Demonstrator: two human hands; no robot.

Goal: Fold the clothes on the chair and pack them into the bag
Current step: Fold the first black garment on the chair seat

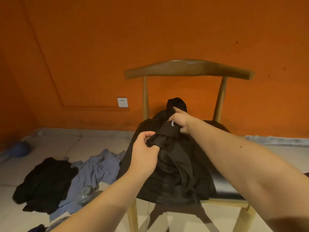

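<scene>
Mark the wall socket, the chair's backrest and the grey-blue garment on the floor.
wall socket (122,102): head view, centre of its white faceplate.
chair backrest (189,68): head view, middle of the curved wooden top rail.
grey-blue garment (98,166): head view, crumpled middle of the cloth.

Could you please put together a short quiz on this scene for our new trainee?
1. Fill in: the left hand and the right hand grip the black garment draped over the ____.
2. True or false: the blue garment lies folded in a bag.
3. What is fixed to the wall? A) clock B) socket C) mirror
Key: 1 chair; 2 false; 3 B.
</scene>
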